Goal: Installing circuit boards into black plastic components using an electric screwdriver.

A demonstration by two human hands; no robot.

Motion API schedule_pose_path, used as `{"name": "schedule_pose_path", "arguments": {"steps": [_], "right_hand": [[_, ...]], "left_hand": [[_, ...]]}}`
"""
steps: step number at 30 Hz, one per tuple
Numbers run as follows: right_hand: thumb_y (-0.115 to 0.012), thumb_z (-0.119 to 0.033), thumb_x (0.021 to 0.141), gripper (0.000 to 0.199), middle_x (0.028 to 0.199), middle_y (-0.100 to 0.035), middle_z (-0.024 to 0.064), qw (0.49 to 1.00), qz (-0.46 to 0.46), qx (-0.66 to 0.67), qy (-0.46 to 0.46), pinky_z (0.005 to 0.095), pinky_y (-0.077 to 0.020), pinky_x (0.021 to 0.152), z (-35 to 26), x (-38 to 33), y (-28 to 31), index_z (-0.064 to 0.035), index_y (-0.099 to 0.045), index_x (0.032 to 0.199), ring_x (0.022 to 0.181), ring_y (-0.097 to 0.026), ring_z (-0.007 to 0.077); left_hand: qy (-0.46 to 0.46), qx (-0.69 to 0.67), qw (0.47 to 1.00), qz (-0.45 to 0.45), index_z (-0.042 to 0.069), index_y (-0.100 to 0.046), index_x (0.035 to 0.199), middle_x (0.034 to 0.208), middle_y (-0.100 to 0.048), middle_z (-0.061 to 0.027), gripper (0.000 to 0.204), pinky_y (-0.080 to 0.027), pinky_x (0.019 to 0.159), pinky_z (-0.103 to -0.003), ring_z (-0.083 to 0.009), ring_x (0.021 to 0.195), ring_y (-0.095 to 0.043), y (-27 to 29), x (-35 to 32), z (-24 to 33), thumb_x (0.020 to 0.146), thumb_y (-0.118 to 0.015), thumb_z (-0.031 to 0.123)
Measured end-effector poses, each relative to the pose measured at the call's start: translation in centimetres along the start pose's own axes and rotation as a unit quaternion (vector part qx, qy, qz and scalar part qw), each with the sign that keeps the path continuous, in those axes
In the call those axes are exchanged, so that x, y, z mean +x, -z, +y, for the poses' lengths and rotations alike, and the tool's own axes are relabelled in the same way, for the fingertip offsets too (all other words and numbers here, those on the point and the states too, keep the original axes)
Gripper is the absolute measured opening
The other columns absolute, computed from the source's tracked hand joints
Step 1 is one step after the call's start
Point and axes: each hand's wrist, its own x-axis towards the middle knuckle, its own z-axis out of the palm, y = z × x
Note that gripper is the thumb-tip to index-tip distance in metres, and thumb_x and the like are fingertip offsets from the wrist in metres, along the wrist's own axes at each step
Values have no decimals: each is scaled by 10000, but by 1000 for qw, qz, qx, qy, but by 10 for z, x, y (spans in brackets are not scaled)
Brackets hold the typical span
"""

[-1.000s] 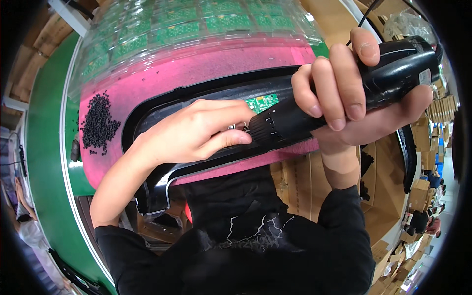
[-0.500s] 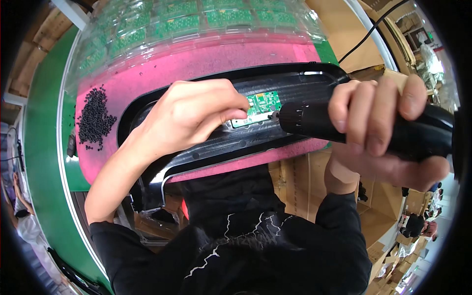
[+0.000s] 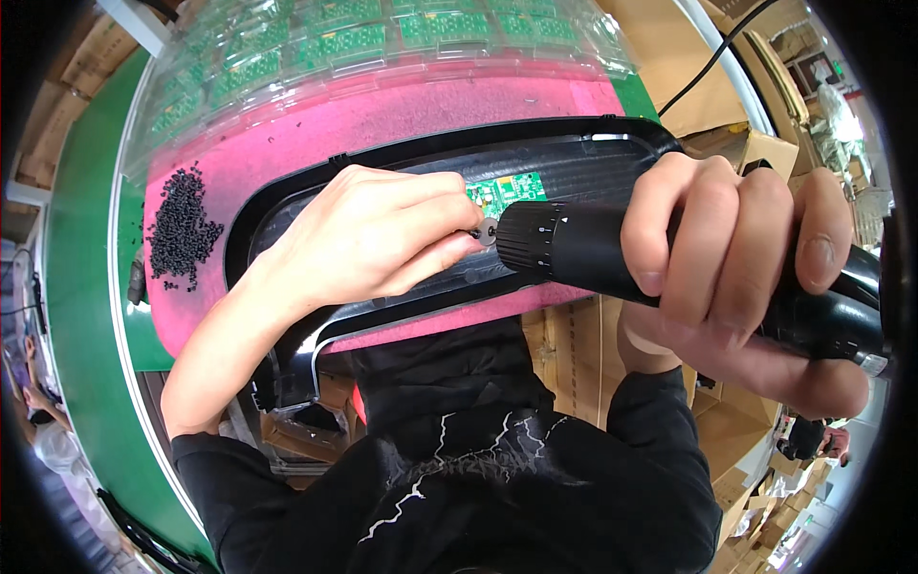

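My right hand [image 3: 741,273] is wrapped round a black electric screwdriver [image 3: 583,247], its nose pointing left. The bit end sits right by the fingertips of my left hand [image 3: 378,234], which are pinched on a tiny black screw [image 3: 475,232], only partly showing. Behind the screwdriver's nose lies a green circuit board [image 3: 521,186], partly covered by my left fingers. It rests inside a long black plastic housing [image 3: 583,158] with a raised rim, lying on a pink mat [image 3: 459,103].
A heap of small black screws [image 3: 182,230] lies at the mat's left side. Clear plastic trays [image 3: 382,62] holding several green boards stand at the back. Cardboard boxes [image 3: 712,105] are at the right, with a black cable [image 3: 708,67] hanging above. The green tabletop [image 3: 86,239] shows at the left.
The screwdriver has moved left and up toward the camera, its nose coming to my left fingertips. My left fingers have shifted off the board's lower edge toward the bit, the screw now between them.
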Motion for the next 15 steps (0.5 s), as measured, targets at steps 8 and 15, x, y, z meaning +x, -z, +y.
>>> {"name": "schedule_pose_path", "arguments": {"steps": [8, 15], "right_hand": [[-704, -518, 763, 548, 708, -589, -25, 996, 66, 16, 65, 298, -465, 630, 14, -10, -8, -115, -522, 1086, 543, -553, 103], [-743, -501, 742, 547, 691, -594, -27, 987, 115, 46, 106, 290, -467, 621, 18, -14, -13, -114, -533, 1067, 521, -558, 98]], "left_hand": [[2, 4, 1000, 5, 16, -607, 906, 800, -611, -100, 210, -523, 552, -368, -292, 676, -638, -2, 1, -2, 765, -759, 53], [-9, 26, 1000, 2, 30, -610, 900, 804, -611, -83, 196, -520, 543, -362, -277, 676, -639, -1, 0, -3, 767, -751, 57]]}}
